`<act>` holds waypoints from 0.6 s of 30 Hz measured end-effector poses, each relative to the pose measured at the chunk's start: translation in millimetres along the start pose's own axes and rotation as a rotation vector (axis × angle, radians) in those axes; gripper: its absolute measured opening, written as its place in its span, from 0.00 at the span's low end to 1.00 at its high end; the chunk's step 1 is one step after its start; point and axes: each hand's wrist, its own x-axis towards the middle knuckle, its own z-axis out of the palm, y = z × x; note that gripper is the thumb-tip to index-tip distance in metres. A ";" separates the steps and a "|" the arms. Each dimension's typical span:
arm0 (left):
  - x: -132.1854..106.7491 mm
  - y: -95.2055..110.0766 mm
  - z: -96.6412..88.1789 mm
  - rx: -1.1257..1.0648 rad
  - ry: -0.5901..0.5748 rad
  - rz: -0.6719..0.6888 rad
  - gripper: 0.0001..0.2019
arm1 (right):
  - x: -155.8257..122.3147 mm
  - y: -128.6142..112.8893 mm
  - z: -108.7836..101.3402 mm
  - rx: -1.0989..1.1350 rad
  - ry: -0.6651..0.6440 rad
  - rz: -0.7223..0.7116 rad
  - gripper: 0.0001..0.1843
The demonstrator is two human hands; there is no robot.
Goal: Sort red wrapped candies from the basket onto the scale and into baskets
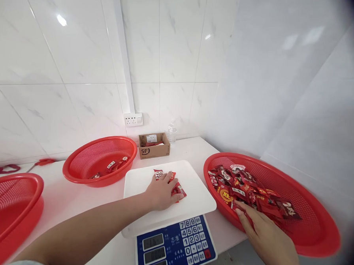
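My left hand point(161, 192) rests on the white tray point(195, 204) of a digital scale. Its fingers are spread over a few small red snack packets point(181, 190), whose edges show around the fingers. At the right, my right hand point(260, 229) reaches over the near rim of a red plastic basket point(315, 224). Thumb and fingers close around a red packet point(247, 216), partly hidden by the hand. Around them lies a pile of red and brown wrapped snack packets point(251, 186). The scale's blue keypad panel point(173, 243) faces me below the tray.
A second red basket point(74, 163) with several packets stands back left, and another red basket point(34, 183) is cut off at the left edge. A small cardboard box point(156, 151) sits by the wall. Red-handled scissors point(45, 161) lie at the far left.
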 end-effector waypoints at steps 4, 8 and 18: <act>-5.5 -11.1 -2.4 0.011 0.002 0.179 0.31 | -1.1 -1.3 -0.2 -0.024 0.012 -0.027 0.23; -10.3 -21.6 -7.9 0.011 -0.013 0.293 0.31 | -3.3 -2.7 0.4 -0.027 -0.016 -0.012 0.26; -17.8 -21.0 -10.6 0.077 0.015 0.215 0.37 | -18.1 -24.2 -28.8 0.335 0.138 -0.139 0.21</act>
